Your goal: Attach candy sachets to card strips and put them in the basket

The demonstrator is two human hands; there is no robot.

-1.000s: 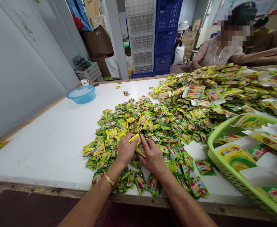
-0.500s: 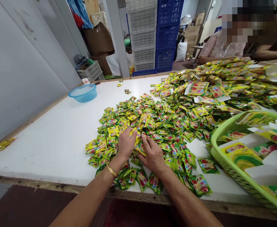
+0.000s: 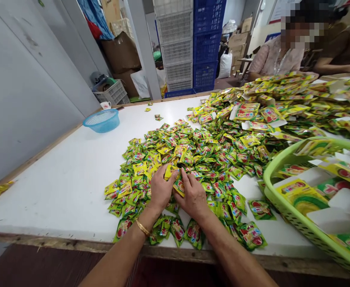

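Both hands work close together over the heap, held low, probably so that small pieces can be taken with little reaching. Between thumb and fingers, the left hand grips a small, shiny yellow packet. Just beside it, the right hand is closed around a small yellow-and-red printed piece; the fingers partly hide it, so whether it is packet or box cannot be told. Under and around them, glossy green-and-yellow sealed packets lie loosely spread on the white, wood-edged surface, likely so that single ones are easy to pick out.

Near the right forearm stands a light-green plastic basket with slotted sides, filled with printed yellow-and-green cardboard boxes, several with white flaps open; its place seems chosen for reach. More such boxes form a large mound at the far right. Well apart, at the far left, sits a round translucent blue plastic basin with a pale mesh-like interior; its contents, if any, cannot be made out.
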